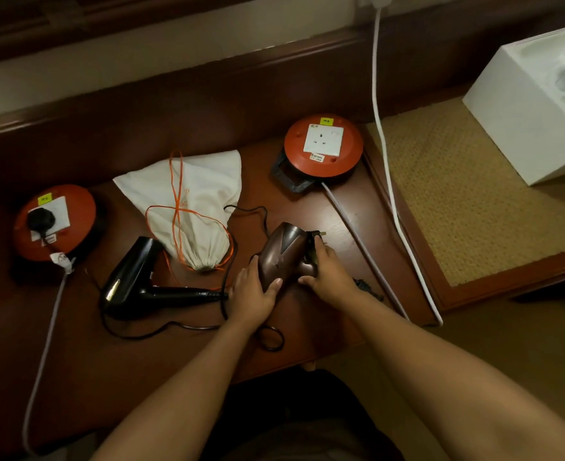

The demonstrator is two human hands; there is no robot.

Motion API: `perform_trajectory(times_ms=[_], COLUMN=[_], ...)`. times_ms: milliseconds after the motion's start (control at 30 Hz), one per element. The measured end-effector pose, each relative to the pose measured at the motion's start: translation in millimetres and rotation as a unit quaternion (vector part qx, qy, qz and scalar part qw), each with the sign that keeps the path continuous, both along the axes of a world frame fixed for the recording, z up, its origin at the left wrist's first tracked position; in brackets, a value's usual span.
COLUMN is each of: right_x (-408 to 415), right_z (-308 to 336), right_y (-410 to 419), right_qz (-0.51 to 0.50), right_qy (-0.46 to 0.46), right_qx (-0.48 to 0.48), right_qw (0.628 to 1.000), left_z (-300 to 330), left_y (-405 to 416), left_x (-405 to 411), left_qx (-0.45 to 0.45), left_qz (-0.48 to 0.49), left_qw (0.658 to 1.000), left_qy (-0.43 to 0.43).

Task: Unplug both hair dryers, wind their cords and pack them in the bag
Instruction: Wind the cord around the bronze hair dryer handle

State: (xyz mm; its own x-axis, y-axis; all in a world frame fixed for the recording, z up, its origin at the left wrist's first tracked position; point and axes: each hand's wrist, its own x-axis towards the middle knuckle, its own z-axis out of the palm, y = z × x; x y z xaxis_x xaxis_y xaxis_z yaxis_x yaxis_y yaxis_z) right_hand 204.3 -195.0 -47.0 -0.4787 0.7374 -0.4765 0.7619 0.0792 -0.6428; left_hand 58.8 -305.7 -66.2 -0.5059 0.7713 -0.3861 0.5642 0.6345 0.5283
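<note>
Left hand and right hand around brown dryer

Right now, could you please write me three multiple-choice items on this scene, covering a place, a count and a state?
1. Where does the cloth bag lie?
A. on the floor
B. between the two reels
C. inside the white box

2. How many orange cable reels are there?
A. two
B. one
C. four

3. The black hair dryer is:
A. bagged
B. unplugged
C. plugged into the left reel

Key: 1 B, it lies between the left reel and the right reel. 2 A, both show. 3 C, its black plug sits in that socket.
</note>
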Motion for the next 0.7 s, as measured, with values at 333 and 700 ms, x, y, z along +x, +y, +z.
perform_trajectory(times_ms=[333, 700], right_x=[-31.4, -22.0], right_z=[-1.6, 0.3], right_y=[-2.2, -3.2], right_qz=[0.059, 0.078], right_qy=[0.012, -0.028], right_qx=[0.016, 0.074], right_qw=[0.998, 0.994], left_z=[-1.3, 16.0], left_y=[-20.0, -19.5], left_x=[-18.6, -21.7], left_qx=[0.005, 0.020], left_qz=[0.054, 0.042], left_qw=[0.999, 0.998], left_qy=[-0.003, -0.036])
